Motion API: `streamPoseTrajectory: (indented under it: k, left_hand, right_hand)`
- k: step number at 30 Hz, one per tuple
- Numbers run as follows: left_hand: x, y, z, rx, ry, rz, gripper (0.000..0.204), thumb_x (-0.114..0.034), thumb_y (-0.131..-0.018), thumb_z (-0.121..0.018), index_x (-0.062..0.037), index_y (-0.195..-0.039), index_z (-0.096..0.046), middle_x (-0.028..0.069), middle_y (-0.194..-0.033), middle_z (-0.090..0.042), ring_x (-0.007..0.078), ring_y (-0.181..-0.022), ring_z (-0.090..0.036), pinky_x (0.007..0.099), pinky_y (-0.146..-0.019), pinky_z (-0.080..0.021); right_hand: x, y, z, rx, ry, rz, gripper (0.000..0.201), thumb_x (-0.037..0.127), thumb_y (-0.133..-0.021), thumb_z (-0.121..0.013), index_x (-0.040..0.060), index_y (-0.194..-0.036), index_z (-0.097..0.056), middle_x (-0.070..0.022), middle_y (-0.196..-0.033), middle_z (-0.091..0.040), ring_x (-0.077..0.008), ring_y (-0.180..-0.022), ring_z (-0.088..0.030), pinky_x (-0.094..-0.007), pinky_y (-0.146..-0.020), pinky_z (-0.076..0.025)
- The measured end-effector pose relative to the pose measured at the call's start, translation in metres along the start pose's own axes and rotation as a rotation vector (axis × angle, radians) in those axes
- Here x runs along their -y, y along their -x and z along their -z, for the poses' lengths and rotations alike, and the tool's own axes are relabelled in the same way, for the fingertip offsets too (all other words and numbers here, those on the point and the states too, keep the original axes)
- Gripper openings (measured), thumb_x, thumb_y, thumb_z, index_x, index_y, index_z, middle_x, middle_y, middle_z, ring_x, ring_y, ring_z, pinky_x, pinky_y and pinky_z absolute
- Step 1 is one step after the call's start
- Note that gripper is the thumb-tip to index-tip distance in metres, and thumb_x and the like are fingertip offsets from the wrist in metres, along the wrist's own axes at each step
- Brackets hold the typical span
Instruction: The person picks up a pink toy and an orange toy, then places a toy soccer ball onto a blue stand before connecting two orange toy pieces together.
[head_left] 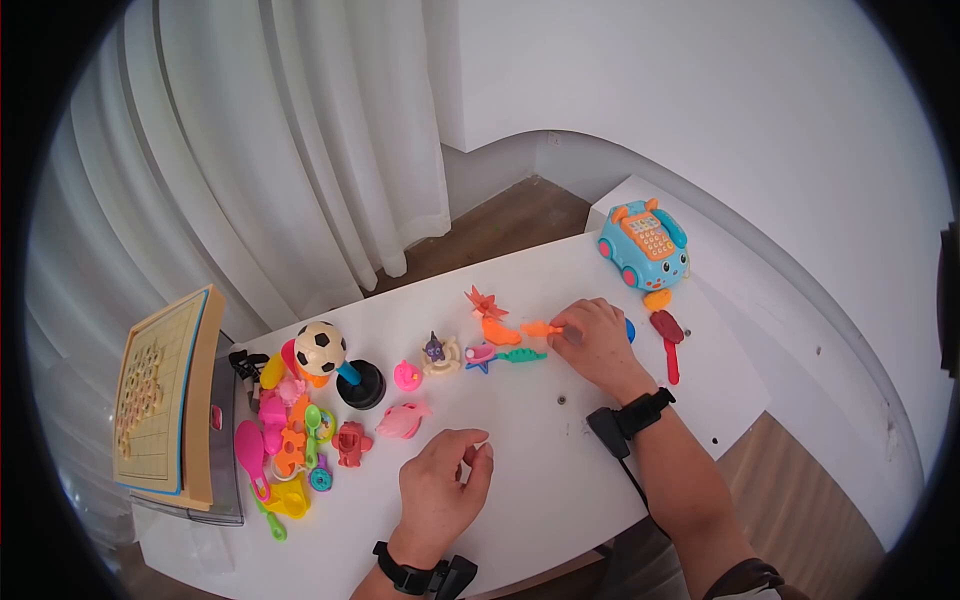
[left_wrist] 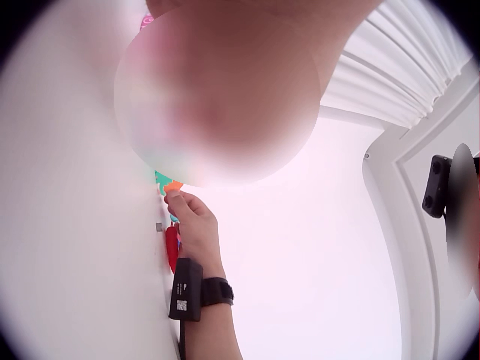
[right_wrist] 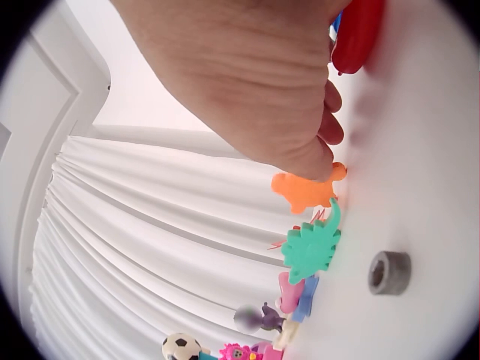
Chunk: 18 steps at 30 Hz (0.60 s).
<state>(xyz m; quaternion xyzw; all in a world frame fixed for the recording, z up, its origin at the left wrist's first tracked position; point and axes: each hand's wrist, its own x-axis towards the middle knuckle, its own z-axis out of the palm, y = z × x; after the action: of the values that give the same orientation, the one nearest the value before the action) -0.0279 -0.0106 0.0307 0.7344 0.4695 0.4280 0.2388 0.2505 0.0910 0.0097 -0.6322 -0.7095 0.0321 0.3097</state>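
My right hand (head_left: 597, 342) pinches an orange animal-shaped toy (right_wrist: 307, 192) between thumb and fingers, low over the white table. Just left of it lies a green spiky dinosaur toy (right_wrist: 311, 247), then a pink and blue star-shaped toy (head_left: 481, 357). Behind these sit an orange curved toy (head_left: 500, 333) and a red-orange spiky, leaf-like piece (head_left: 482, 303). A blue round thing (head_left: 630, 331) shows partly past the right hand. Nearer the front, my left hand (head_left: 445, 490) hovers with loosely curled fingers and holds nothing; a pink toy (head_left: 403, 420) lies beyond it.
A toy telephone (head_left: 648, 245) stands at the far right, with red toy pieces (head_left: 672, 360) in front. A football on a black stand (head_left: 361, 388), a pile of colourful toys (head_left: 290, 450) and a tilted board-game box (head_left: 165, 400) occupy the left.
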Motion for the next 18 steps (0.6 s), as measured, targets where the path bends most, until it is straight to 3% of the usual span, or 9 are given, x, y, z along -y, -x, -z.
streamPoseTrajectory:
  k: [6,8,11,15,18]
  left_hand:
    - [-0.0002,0.0004,0.0004,0.010,-0.006,0.018,0.015,-0.005,-0.088,-0.076,-0.0071,-0.102,-0.073,0.0033,-0.078,-0.069,0.0148,-0.053,-0.058,0.0288,-0.050,-0.048]
    - [-0.0005,0.0005,0.0006,0.016,0.018,0.013,0.013,-0.002,-0.091,-0.074,-0.0036,-0.104,-0.072,0.0028,-0.078,-0.067,0.0082,-0.056,-0.053,0.0238,-0.051,-0.041]
    - [0.0000,0.0004,0.0009,0.019,0.015,0.010,0.013,-0.002,-0.091,-0.074,-0.0037,-0.104,-0.072,0.0027,-0.078,-0.067,0.0081,-0.056,-0.053,0.0238,-0.051,-0.041]
    - [-0.0010,-0.0001,0.0012,0.025,0.012,0.014,0.013,-0.002,-0.091,-0.074,-0.0036,-0.104,-0.072,0.0027,-0.078,-0.067,0.0081,-0.056,-0.053,0.0239,-0.050,-0.041]
    - [-0.0010,-0.0004,0.0005,0.005,-0.002,0.010,0.014,-0.004,-0.088,-0.076,-0.0071,-0.102,-0.073,0.0033,-0.077,-0.068,0.0149,-0.052,-0.057,0.0290,-0.050,-0.047]
  right_hand:
    - [-0.0009,0.0002,-0.0011,0.002,-0.008,-0.005,0.015,0.022,-0.087,-0.078,0.0125,-0.098,-0.079,-0.0046,-0.105,-0.072,-0.0279,-0.113,-0.062,-0.0475,-0.107,-0.041]
    - [-0.0004,0.0003,-0.0007,0.002,-0.011,-0.002,0.015,0.022,-0.087,-0.078,0.0124,-0.098,-0.079,-0.0045,-0.105,-0.072,-0.0280,-0.113,-0.062,-0.0476,-0.107,-0.041]
    - [0.0019,0.0003,0.0002,0.003,-0.005,-0.004,0.015,0.023,-0.087,-0.078,0.0123,-0.098,-0.079,-0.0045,-0.105,-0.072,-0.0280,-0.113,-0.062,-0.0478,-0.107,-0.041]
    - [-0.0002,0.0004,-0.0010,0.008,0.005,-0.003,0.016,0.023,-0.087,-0.078,0.0114,-0.098,-0.079,-0.0048,-0.105,-0.072,-0.0281,-0.114,-0.062,-0.0478,-0.107,-0.041]
    - [-0.0003,0.0005,-0.0017,0.008,0.004,0.001,0.017,0.024,-0.087,-0.078,0.0109,-0.097,-0.079,-0.0053,-0.105,-0.072,-0.0284,-0.114,-0.061,-0.0478,-0.107,-0.041]
